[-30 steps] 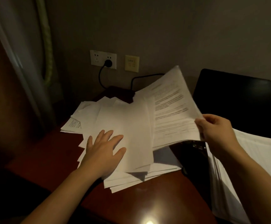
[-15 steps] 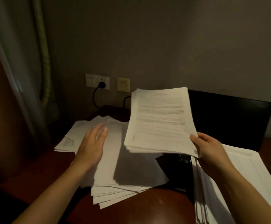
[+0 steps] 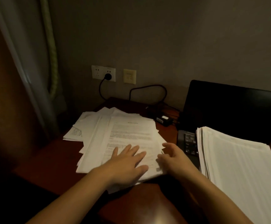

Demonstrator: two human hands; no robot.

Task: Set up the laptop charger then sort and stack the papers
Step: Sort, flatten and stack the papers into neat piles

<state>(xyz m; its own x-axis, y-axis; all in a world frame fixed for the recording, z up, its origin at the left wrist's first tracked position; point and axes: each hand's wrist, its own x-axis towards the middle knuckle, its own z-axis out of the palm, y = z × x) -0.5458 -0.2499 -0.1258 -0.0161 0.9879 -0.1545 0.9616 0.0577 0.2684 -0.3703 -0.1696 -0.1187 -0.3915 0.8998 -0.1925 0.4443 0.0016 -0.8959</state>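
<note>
Papers (image 3: 128,135) matt white; desk (image 3: 147,206) glossy reddish wood (lamp glare); laptop (image 3: 228,107) matt black.

No words can be read here. The top sheet (image 3: 131,135) has lines of print, but they are too blurry. The white label on the charger (image 3: 164,119) and the laptop keys (image 3: 190,141) are too small.
</note>
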